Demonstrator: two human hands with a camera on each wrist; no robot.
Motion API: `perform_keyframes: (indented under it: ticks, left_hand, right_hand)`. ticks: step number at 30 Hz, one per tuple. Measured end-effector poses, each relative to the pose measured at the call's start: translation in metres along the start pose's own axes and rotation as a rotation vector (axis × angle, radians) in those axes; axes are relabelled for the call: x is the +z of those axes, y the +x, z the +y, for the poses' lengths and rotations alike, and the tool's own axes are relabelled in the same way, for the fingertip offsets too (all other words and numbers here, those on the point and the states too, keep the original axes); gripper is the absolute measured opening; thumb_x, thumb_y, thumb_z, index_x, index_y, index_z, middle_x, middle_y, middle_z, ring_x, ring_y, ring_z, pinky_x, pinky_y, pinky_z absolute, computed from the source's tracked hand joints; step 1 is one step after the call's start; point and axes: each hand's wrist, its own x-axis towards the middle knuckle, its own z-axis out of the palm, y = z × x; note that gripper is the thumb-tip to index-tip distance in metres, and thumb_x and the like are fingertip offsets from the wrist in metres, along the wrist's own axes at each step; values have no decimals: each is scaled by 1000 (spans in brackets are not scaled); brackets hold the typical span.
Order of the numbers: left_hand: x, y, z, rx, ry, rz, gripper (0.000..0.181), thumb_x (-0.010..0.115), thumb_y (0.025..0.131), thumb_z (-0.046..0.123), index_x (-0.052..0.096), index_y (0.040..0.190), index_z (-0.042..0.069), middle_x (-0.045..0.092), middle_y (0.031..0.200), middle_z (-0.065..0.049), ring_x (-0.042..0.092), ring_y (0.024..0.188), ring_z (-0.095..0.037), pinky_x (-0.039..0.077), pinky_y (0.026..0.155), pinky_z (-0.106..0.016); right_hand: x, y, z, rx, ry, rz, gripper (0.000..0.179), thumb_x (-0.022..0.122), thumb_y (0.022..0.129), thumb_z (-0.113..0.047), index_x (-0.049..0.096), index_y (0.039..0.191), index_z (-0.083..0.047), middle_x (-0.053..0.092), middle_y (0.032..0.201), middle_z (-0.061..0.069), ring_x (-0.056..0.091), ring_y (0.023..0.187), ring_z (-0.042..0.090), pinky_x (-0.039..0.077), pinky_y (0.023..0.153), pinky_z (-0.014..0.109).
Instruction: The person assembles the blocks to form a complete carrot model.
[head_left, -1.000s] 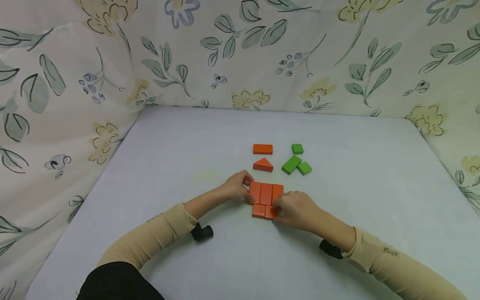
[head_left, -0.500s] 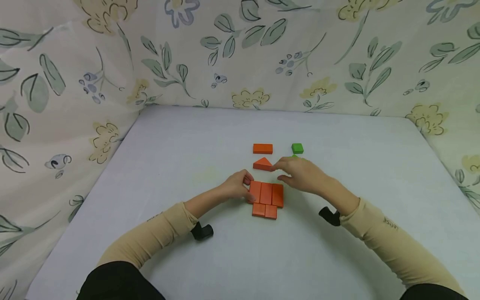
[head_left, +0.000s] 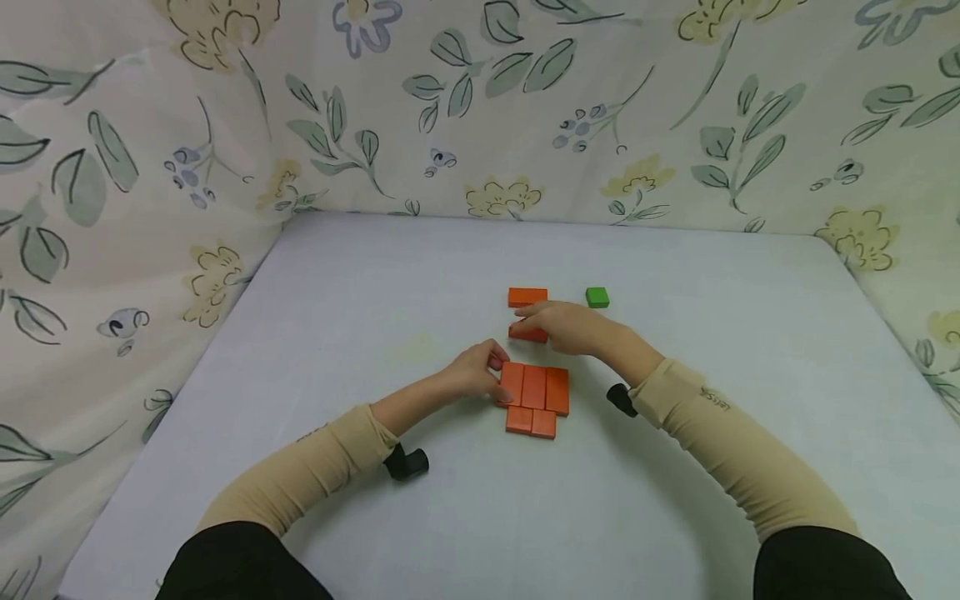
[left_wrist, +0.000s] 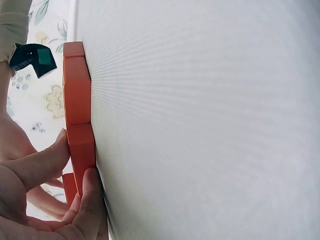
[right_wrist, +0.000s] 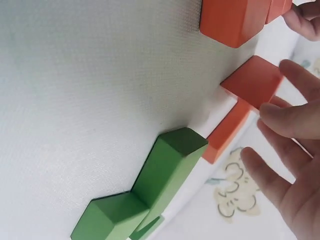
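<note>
Several orange blocks lie flat in a group, three long ones side by side behind two shorter ones. My left hand pinches the leftmost long block between thumb and finger. Behind the group my right hand reaches over an orange triangular block, which lies on the table. Its thumb and a finger are right at that block's edge, the other fingers spread loosely. An orange rectangular block lies just beyond.
A small green block sits right of the rectangular one. Two more green blocks, a long one and a short one, show in the right wrist view; in the head view my right hand hides them. Floral cloth hangs behind the white table.
My right hand has left the front right of the orange group and moved away from me, then left, to the triangular block. My left hand stays on the group.
</note>
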Motion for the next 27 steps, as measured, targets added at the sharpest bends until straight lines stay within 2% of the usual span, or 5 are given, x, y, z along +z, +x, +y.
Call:
perform_keyframes:
  ticks: [4, 8, 14, 21, 27]
  left_hand:
    - [0, -1, 2, 1, 6, -1, 52, 82, 76, 2, 53, 119, 1, 57, 109, -11, 54, 94, -22, 44, 84, -32]
    - [0, -2, 2, 7, 11, 0, 53, 82, 75, 2, 53, 120, 0, 57, 109, -11, 55, 93, -22, 44, 85, -32]
    - [0, -3, 1, 3, 5, 6, 53, 82, 75, 1, 53, 120, 0, 56, 111, -12, 56, 94, -22, 45, 86, -33]
    - [1, -4, 1, 1, 16, 11, 54, 82, 75, 2, 53, 120, 0, 56, 111, -11, 54, 95, -22, 44, 86, -34]
    - [1, -3, 1, 6, 16, 11, 53, 82, 75, 2, 53, 120, 0, 56, 111, -11, 54, 96, -23, 44, 87, -34]
  right_hand:
    - [1, 0, 2, 36, 10, -9, 49, 55, 84, 19, 68, 123, -8, 56, 135, 17, 48, 128, 36, 44, 98, 45]
    - [0, -4, 5, 68, 43, 47, 37, 61, 85, 10, 68, 120, -2, 58, 129, 21, 53, 121, 37, 45, 97, 46]
    - [-2, -9, 10, 136, 39, 117, 35, 70, 87, -5, 65, 119, 8, 66, 108, 20, 57, 90, 28, 50, 84, 39]
    - [-4, -15, 14, 190, 31, 115, 34, 61, 81, 13, 68, 112, 4, 68, 102, 18, 60, 90, 30, 51, 83, 42]
    - [-4, -16, 15, 196, -26, 146, 21, 68, 82, 8, 70, 102, 1, 66, 90, 12, 60, 82, 26, 52, 75, 38]
